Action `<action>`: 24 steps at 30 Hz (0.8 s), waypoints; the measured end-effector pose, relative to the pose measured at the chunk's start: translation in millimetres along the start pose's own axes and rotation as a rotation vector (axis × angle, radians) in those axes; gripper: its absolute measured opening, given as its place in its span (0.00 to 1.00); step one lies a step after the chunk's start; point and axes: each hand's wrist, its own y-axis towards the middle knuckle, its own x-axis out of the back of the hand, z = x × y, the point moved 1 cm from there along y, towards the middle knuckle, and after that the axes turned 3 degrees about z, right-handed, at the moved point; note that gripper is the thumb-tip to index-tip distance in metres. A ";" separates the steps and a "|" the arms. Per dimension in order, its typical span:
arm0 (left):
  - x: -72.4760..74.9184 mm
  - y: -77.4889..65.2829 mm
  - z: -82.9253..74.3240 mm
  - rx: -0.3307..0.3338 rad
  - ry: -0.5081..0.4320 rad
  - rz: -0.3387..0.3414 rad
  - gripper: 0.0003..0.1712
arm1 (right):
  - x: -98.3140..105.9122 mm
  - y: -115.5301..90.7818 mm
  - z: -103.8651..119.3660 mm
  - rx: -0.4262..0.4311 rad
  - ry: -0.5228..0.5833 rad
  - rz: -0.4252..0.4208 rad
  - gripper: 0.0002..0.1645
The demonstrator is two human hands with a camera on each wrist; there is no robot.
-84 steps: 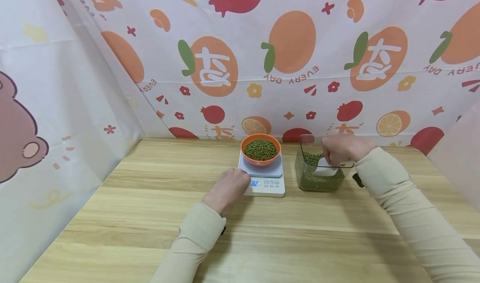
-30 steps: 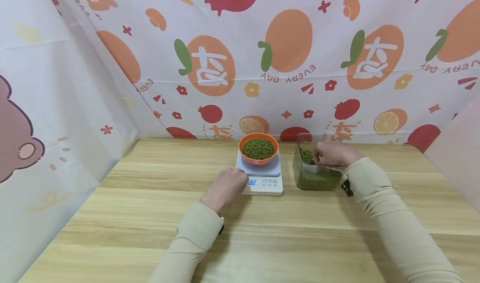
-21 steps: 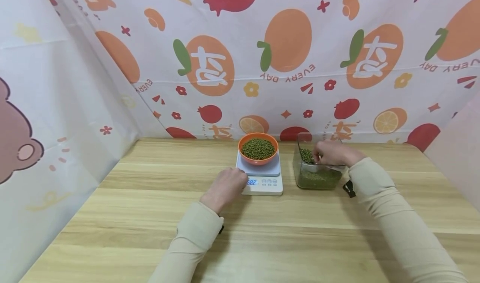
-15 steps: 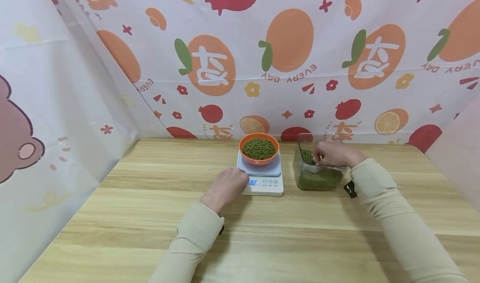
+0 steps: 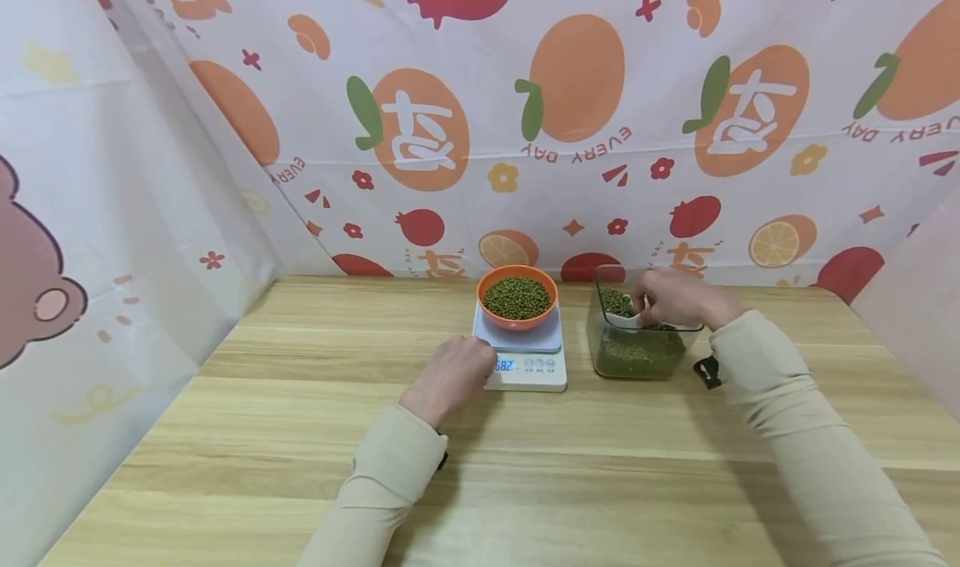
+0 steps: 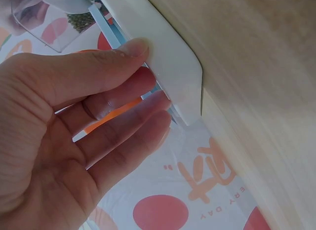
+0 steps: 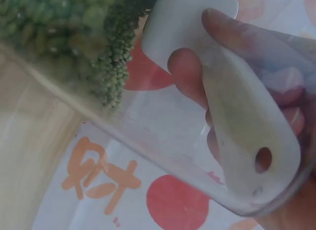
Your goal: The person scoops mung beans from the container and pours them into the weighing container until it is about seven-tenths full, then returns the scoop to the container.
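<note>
My right hand [image 5: 675, 296] is at the clear plastic container [image 5: 637, 363] of mung beans. It pinches the handle of a white scoop [image 7: 247, 121] between thumb and fingers. The scoop's bowl is at the beans [image 7: 64, 37], partly hidden. My left hand [image 5: 456, 375] is at the front left corner of a white kitchen scale [image 5: 528, 379]. In the left wrist view the thumb lies against the scale's edge and the curled fingertips meet its other side. An orange bowl [image 5: 517, 323] holding mung beans [image 5: 517, 298] stands on the scale's platform; the display shows 68.2.
Everything stands on a wood-grain table [image 5: 322, 434]. A white fruit-print curtain [image 5: 495, 117] hangs right behind the scale and container, and another printed sheet [image 5: 150, 200] borders the left side.
My right hand first dips the scoop left and down into the mung beans, then rises slightly and shifts right. My left hand stays at the scale, whose reading is the same.
</note>
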 end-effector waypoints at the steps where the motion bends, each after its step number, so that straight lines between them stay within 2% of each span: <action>1: 0.1 0.0 -0.2 0.001 -0.002 0.004 0.13 | 0.7 -0.6 0.3 -0.001 -0.003 -0.005 0.10; 5: -0.3 0.2 -0.8 0.004 -0.010 0.015 0.12 | 4.5 -4.3 0.9 0.001 0.014 -0.021 0.10; 10: -1.1 0.2 -0.5 0.014 -0.016 0.017 0.12 | 7.8 -13.6 0.2 0.024 0.023 -0.086 0.11; 20: 0.3 -1.1 -0.9 0.014 -0.012 0.017 0.10 | 1.7 -28.2 -2.6 0.039 0.018 -0.222 0.09; 24: 1.4 -1.1 -1.7 0.012 -0.016 0.015 0.11 | -2.2 -36.0 -1.5 0.026 0.057 -0.278 0.07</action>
